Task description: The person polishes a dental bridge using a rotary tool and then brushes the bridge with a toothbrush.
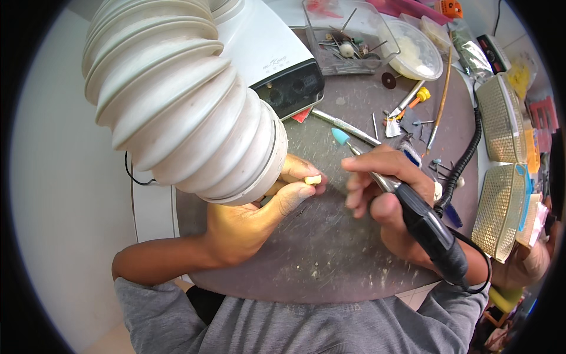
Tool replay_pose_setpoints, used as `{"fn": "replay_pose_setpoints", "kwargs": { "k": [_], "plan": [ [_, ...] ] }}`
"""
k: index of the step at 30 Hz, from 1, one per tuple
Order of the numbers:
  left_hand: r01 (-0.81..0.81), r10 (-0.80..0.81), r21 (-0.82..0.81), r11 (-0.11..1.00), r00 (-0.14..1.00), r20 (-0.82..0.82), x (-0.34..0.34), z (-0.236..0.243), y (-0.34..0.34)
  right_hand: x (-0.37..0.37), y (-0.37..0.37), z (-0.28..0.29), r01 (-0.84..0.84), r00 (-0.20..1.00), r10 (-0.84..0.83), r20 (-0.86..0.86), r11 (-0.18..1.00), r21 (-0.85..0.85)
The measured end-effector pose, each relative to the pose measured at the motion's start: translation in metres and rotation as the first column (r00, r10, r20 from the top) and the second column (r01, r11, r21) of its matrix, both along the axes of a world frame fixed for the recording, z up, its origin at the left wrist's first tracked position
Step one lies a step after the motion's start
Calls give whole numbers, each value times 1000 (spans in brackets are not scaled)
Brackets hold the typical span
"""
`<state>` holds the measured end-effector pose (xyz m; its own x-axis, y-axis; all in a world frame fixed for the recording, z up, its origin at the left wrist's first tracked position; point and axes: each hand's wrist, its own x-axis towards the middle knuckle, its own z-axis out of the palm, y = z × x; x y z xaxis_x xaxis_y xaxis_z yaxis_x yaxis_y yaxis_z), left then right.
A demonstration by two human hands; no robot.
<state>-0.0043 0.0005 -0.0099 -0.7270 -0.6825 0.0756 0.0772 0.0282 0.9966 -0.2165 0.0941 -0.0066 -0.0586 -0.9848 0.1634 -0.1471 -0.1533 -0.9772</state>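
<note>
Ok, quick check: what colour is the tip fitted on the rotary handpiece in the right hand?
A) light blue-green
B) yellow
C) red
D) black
A: the handpiece held in the right hand ends in a light blue-green, bullet-shaped tip, raised above the grey work mat and apart from the small cream piece pinched in the left hand's fingers.

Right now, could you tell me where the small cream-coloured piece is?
In the head view, the cream-coloured piece sits pinched at the left hand's fingertips, just below the hose mouth.
</note>
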Motion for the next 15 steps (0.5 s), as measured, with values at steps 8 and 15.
{"fn": "replay_pose_setpoints", "kwargs": {
  "k": [8, 15],
  "plan": [
    [-24, 20, 28, 999, 990, 139, 5, 9, 0, -10, 1, -2, 10, 977, -80, -197, 944, -331],
    [-4, 9, -40, 999, 992, 125, 6, 6, -3, -4, 8, -8, 48, 998, -53, -18, 977, -206]
  ]
}}
